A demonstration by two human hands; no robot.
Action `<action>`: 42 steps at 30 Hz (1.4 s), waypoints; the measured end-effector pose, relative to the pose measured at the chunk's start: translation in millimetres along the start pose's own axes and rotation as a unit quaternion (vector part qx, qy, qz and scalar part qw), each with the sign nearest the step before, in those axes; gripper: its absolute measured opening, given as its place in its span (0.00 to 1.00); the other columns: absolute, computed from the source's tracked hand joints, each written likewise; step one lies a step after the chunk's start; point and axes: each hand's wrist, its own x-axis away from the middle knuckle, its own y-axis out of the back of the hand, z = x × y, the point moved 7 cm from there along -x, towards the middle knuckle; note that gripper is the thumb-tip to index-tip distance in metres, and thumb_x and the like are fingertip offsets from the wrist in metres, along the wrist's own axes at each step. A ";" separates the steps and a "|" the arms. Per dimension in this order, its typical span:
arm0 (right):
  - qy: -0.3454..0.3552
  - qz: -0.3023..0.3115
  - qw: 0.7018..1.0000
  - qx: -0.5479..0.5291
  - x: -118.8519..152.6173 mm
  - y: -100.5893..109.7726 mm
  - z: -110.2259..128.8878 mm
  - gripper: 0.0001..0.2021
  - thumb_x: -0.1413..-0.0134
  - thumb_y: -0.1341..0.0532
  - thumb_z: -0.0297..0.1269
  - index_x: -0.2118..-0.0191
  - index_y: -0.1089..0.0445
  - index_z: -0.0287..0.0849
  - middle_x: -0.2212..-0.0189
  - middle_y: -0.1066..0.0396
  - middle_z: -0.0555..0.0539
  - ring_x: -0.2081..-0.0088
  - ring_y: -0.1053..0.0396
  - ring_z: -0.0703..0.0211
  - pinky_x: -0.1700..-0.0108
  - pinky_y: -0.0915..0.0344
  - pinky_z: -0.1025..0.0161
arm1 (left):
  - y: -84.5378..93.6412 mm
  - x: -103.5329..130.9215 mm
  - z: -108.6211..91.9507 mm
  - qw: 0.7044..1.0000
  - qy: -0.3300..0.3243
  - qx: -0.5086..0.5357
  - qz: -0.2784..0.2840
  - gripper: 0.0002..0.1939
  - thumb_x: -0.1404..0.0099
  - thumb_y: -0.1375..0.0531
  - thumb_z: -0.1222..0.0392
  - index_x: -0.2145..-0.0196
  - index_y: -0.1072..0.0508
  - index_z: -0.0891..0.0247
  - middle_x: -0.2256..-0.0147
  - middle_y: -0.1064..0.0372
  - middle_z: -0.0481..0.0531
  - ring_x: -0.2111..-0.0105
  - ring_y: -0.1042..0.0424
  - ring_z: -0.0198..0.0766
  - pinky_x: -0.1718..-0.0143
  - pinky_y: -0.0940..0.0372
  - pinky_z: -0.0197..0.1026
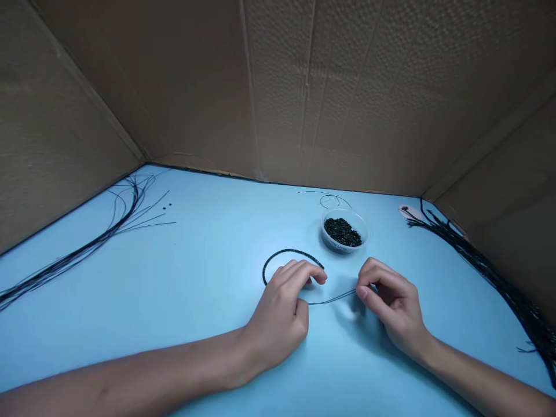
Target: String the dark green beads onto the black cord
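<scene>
A curved strand of small dark beads (290, 251) lies on the light blue table, its lower part hidden under my left hand (282, 298). That hand rests over the strand with fingers bent and thumb apart from the index finger, whose tip is close to the strand's right end. From beneath my left thumb, thin dark thread (332, 299) runs rightward, looking doubled. My right hand (391, 304) pinches its far end between thumb and index finger. Beyond the hands stands a clear round tub (340, 248) holding many loose dark beads (343, 231).
A bundle of loose black threads (104, 236) lies along the left side. On the right is a thick bundle of finished-looking beaded strands (482, 266), beside a small pale disc (409, 212). A single looped thread (330, 200) lies behind the tub. Cardboard walls (278, 92) enclose the table.
</scene>
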 end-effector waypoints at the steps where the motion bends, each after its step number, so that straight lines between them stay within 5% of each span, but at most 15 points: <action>1: 0.019 0.018 0.999 0.018 0.7 -3.6 4.9 0.10 0.31 0.37 0.33 0.67 0.27 0.45 0.70 0.33 0.47 0.68 0.37 0.55 0.66 0.42 0.57 | -0.2 -0.2 -4.9 1.000 -0.020 -0.004 0.003 0.20 0.40 0.49 0.78 0.56 0.29 0.60 0.58 0.25 0.53 0.57 0.29 0.45 0.53 0.36 0.49; 7: 0.093 0.082 0.991 0.054 6.4 -18.7 20.4 0.07 0.33 0.38 0.26 0.62 0.25 0.45 0.70 0.31 0.47 0.69 0.34 0.56 0.67 0.38 0.58 | -7.7 3.8 -19.9 0.994 -0.101 0.000 0.045 0.03 0.28 0.39 0.65 0.58 0.26 0.61 0.62 0.24 0.52 0.61 0.29 0.43 0.56 0.39 0.46; 29: 0.162 0.119 0.975 0.098 13.2 -29.4 29.7 0.07 0.35 0.39 0.24 0.60 0.25 0.42 0.70 0.32 0.47 0.71 0.34 0.59 0.70 0.38 0.61 | -13.6 4.0 -14.7 0.993 -0.102 0.011 0.064 0.04 0.28 0.41 0.67 0.63 0.28 0.62 0.67 0.26 0.48 0.66 0.28 0.37 0.57 0.40 0.43; 34: 0.140 0.036 0.979 0.141 -14.7 6.6 36.1 0.07 0.32 0.39 0.25 0.62 0.28 0.44 0.69 0.29 0.48 0.67 0.32 0.57 0.63 0.35 0.59 | -12.1 2.8 -13.7 0.995 -0.081 0.017 0.056 0.06 0.29 0.42 0.68 0.65 0.29 0.62 0.69 0.28 0.47 0.68 0.29 0.36 0.60 0.41 0.42; 37: 0.134 0.013 0.939 0.315 -59.3 34.6 32.6 0.04 0.32 0.36 0.32 0.62 0.25 0.44 0.61 0.30 0.44 0.60 0.30 0.51 0.57 0.34 0.55 | -11.9 2.6 -12.9 0.996 -0.066 0.028 0.058 0.06 0.30 0.42 0.69 0.66 0.29 0.62 0.69 0.27 0.46 0.68 0.29 0.36 0.59 0.41 0.42; 40: 0.079 0.130 0.815 0.560 -106.2 35.6 2.5 0.07 0.32 0.38 0.32 0.60 0.20 0.42 0.49 0.30 0.37 0.49 0.30 0.42 0.50 0.36 0.52 | -12.1 3.1 -11.8 0.996 -0.062 0.031 0.057 0.06 0.31 0.42 0.69 0.66 0.29 0.62 0.69 0.27 0.46 0.68 0.29 0.36 0.58 0.40 0.42; 42: 0.063 0.182 0.788 0.585 -127.7 31.1 -13.6 0.08 0.35 0.37 0.27 0.60 0.19 0.42 0.46 0.29 0.37 0.49 0.29 0.42 0.52 0.37 0.55 | -12.0 3.4 -11.0 0.996 -0.060 0.032 0.054 0.06 0.31 0.42 0.69 0.66 0.29 0.62 0.69 0.27 0.46 0.68 0.29 0.36 0.58 0.40 0.42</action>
